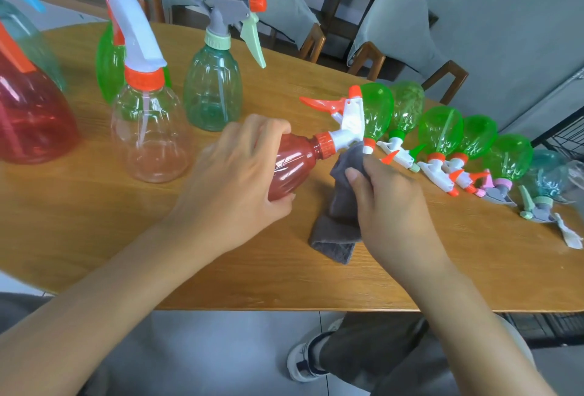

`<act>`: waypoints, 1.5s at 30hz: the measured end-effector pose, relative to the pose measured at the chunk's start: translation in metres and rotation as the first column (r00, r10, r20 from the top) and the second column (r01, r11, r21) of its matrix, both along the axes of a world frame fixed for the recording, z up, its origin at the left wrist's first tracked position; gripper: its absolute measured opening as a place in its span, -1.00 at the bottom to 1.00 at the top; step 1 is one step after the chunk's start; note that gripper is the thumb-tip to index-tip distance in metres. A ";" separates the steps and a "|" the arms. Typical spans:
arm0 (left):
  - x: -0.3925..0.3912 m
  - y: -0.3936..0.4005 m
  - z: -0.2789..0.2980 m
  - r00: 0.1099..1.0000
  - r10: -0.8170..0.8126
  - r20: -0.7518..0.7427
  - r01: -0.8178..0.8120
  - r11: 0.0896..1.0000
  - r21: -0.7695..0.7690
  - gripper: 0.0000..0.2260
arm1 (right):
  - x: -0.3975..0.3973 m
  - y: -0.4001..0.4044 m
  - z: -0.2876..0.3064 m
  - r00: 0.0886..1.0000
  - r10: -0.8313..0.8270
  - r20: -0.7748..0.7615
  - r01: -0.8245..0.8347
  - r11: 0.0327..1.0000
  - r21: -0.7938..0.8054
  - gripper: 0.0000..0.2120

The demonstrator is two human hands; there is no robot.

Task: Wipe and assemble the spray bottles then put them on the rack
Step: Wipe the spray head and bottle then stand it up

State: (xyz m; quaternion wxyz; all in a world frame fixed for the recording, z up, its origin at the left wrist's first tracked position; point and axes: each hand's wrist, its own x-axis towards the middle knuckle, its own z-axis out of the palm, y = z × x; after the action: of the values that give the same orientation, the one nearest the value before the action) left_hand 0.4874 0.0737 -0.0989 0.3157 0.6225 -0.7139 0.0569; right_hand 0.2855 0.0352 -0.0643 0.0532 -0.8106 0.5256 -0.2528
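Note:
My left hand (235, 168) grips a red spray bottle (295, 163) lying sideways above the wooden table (94, 237), its white and orange trigger head (346, 120) pointing right. My right hand (392, 199) holds a grey cloth (343, 202) bunched up against the underside of that head; the cloth's lower end trails on the table. Standing at the left are a clear bottle with a white head (150, 130), a teal bottle with a grey head (213, 92), a green bottle (109, 66) behind, and a large red bottle (31, 117).
A row of several green bottles (441, 130) lies along the table's right side, ending in a teal one (545, 179), with loose trigger heads (437, 174) beside them. Grey-covered chairs (398, 25) stand behind the table. A black wire rack (565, 133) shows at the right edge.

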 end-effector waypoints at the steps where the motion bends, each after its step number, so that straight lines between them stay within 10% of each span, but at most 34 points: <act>1: 0.000 -0.001 0.000 1.000 0.006 0.007 -0.006 1.000 -0.001 -0.27 | -0.002 -0.001 -0.001 1.000 0.008 -0.015 -0.008 1.000 -0.010 -0.59; 17: 0.004 0.003 -0.004 0.920 0.241 -0.308 -0.232 0.970 0.066 -0.13 | -0.006 0.010 -0.005 0.972 0.041 0.230 -0.066 0.993 0.102 -0.61; 29: 0.005 0.014 0.003 0.912 0.400 -0.092 -0.402 0.915 -0.006 -0.18 | 0.000 0.024 -0.012 0.961 0.086 0.262 -0.133 0.977 0.165 -0.66; 35: -0.002 0.026 0.003 0.909 0.410 -0.076 -0.416 0.904 -0.099 -0.55 | -0.004 0.024 -0.011 0.955 0.045 0.293 -0.106 0.975 0.196 -0.68; 42: -0.029 0.027 0.001 0.978 0.206 0.043 -0.199 0.970 -0.138 -0.82 | -0.018 0.017 -0.014 0.905 -0.049 0.424 -0.028 0.984 0.174 -0.67; 45: -0.037 0.010 -0.007 0.990 0.046 0.137 -0.036 0.997 -0.075 -0.64 | -0.031 0.010 -0.020 0.785 -0.150 0.601 -0.025 0.961 0.274 -0.69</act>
State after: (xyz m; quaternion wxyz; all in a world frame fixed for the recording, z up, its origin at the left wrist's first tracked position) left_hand 0.4506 0.0840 -0.1059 0.2865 0.6198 -0.7186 0.1320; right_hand 0.2542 0.0455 -0.0842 0.3218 -0.6509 0.5353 -0.4315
